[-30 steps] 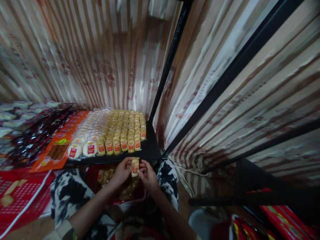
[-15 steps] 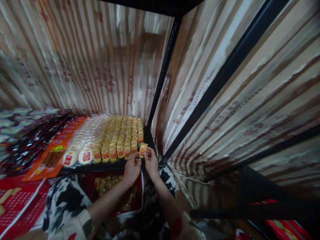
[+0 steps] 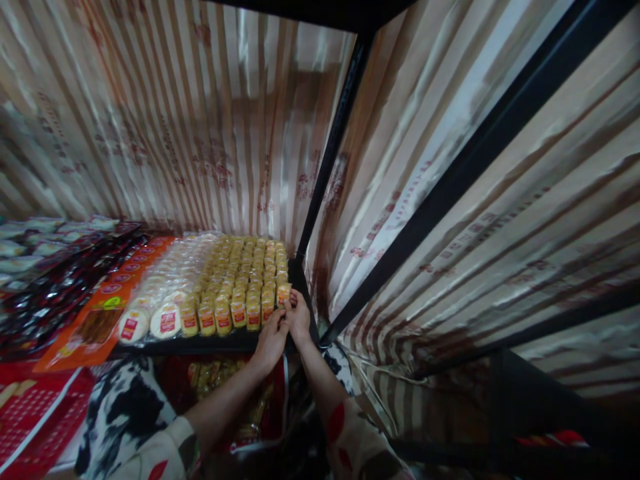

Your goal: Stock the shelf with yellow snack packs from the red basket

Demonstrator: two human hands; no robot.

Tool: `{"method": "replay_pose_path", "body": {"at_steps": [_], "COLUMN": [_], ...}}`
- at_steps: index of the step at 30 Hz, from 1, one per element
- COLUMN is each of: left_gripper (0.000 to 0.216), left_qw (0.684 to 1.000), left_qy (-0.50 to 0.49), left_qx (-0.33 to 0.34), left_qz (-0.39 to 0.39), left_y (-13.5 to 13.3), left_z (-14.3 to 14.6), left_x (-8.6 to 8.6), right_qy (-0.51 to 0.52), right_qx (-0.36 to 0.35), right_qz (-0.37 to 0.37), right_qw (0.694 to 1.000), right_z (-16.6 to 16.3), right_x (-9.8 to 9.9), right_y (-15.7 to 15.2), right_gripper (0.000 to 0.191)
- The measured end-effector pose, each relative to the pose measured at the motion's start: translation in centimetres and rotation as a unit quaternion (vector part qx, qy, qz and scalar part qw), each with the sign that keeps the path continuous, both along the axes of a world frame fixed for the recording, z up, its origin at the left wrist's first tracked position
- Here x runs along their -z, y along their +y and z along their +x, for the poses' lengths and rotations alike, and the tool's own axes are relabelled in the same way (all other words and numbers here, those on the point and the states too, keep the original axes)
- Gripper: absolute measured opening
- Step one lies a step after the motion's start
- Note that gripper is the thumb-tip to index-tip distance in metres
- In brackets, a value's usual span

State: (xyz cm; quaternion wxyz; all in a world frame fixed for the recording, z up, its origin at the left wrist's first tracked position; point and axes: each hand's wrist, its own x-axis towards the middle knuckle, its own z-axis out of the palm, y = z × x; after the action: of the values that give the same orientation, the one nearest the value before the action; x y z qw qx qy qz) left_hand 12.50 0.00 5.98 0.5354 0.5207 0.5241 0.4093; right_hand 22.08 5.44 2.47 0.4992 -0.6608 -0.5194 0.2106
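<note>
Pinching a little snack packet in the fingers of the right hand, by the yellow packets' right end, black shelf below, left hand close, can't tell its grip

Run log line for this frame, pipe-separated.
right hand: at labelled yellow packet | left hand: beside right hand | labelled yellow packet: right end of packet rows | red container: below

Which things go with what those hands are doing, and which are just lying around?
Part of the job:
right hand, pinching a small yellow packet
left hand, close beside it
rows of matching packets
black shelf
red container of similar packets

Just lying around:
round white packs
orange pack
dark shiny packs
</note>
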Motion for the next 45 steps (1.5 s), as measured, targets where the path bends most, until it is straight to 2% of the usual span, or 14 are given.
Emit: {"method": "replay_pose_path", "body": {"at_steps": [5,12,20,25,29,32,35,37,39,40,42,43,45], "left_gripper": [0.045,0.049,0.054,0.054,0.051,0.045,0.032,0.025,0.021,0.02,0.014,0.011,0.011], "left_qw": [1.0,1.0,0.998,0.998,0.999,1.0,0.998,0.996,0.997,0.998,0.994,0.987,0.98], "left_qy": [0.008,-0.023,-0.06,-0.061,-0.05,-0.019,0.017,0.034,0.041,0.037,0.049,0.06,0.066], "left_qx": [0.009,0.003,0.016,0.009,0.008,-0.003,-0.008,0.001,0.023,0.039,0.055,0.049,0.036], "left_qz": [0.009,0.021,-0.024,-0.03,-0.019,0.017,0.067,0.082,0.058,0.029,-0.083,-0.138,-0.186], "left_y": [0.4,1.5,1.7,1.4,0.7,-0.6,-2.9,-4.7,-6.4,-7.0,-7.9,-8.1,-8.3], "left_z": [0.2,1.0,1.4,1.6,1.3,0.5,-1.1,-2.5,-4.3,-5.2,-7.0,-7.8,-8.9], "left_x": [0.1,1.6,0.9,1.0,1.1,0.9,1.2,2.3,4.2,5.3,7.9,9.0,11.0], "right_qy": [-0.031,-0.01,-0.016,-0.013,0.041,0.029,0.027,0.059,0.065,0.061,0.016,-0.016,-0.074], "right_qx": [-0.016,-0.034,-0.056,-0.063,-0.078,-0.039,0.004,-0.004,-0.051,-0.091,-0.174,-0.2,-0.226], "right_qz": [-0.013,-0.002,0.003,-0.004,-0.02,-0.004,0.04,0.055,0.035,0.022,-0.024,-0.056,-0.135], "right_qw": [0.999,0.999,0.998,0.998,0.996,0.999,0.999,0.997,0.996,0.994,0.984,0.978,0.962], "right_z": [0.2,0.5,0.4,0.5,0.4,0.0,-0.7,-1.5,-2.3,-2.7,-3.5,-3.9,-4.4], "right_x": [0.8,1.4,0.7,1.0,1.1,0.5,-0.4,-0.7,-0.3,0.2,1.7,2.7,5.0], "right_y": [0.5,0.5,0.3,0.1,-0.3,-1.3,-3.7,-6.2,-9.0,-10.3,-12.3,-12.9,-13.4], "right_gripper": [0.031,0.034,0.033,0.04,0.049,0.047,0.039,0.033,0.028,0.025,0.022,0.021,0.015]}}
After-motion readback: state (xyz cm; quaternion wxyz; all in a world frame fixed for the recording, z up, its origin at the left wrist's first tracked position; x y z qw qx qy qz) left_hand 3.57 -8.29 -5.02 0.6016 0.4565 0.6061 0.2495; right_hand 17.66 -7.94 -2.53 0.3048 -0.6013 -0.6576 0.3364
